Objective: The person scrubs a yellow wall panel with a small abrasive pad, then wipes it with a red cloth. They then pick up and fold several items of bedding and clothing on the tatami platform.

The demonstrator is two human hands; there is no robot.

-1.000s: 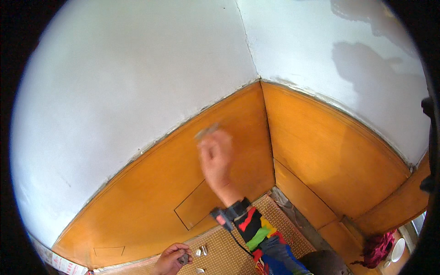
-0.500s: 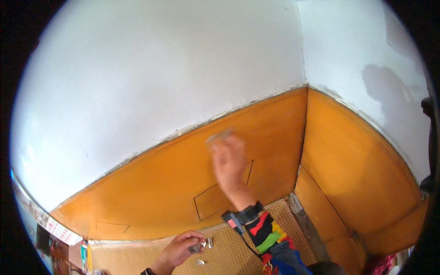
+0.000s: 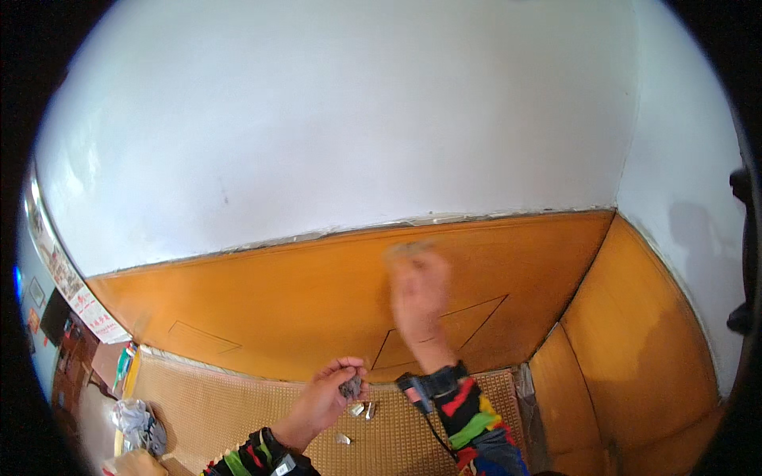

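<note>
My right hand [image 3: 419, 289] is raised in front of the orange-brown wall panel [image 3: 309, 293]. Its fingers are closed on a small grey-tan piece [image 3: 409, 250], too smeared by motion to name. Lower down, my left hand [image 3: 329, 390] is closed round a dark grey lump [image 3: 350, 387], held over the textured tan mat [image 3: 238, 401]. On the mat near that hand lie small shiny silvery pieces, one [image 3: 343, 438] a little apart from the others [image 3: 370, 410]. Whether my right hand's piece touches the panel, I cannot tell.
White wall [image 3: 357, 119] rises above the panel, with a rough, chipped seam [image 3: 317, 236] between them. A second orange-brown panel [image 3: 651, 317] meets the first at the right corner. At the lower left are crumpled pale bags [image 3: 139, 424] and a printed paper strip [image 3: 95, 313].
The view has swung left and down, showing more of the mat and the room. My right hand stays up at the panel, and my left hand still holds the grey lump.
</note>
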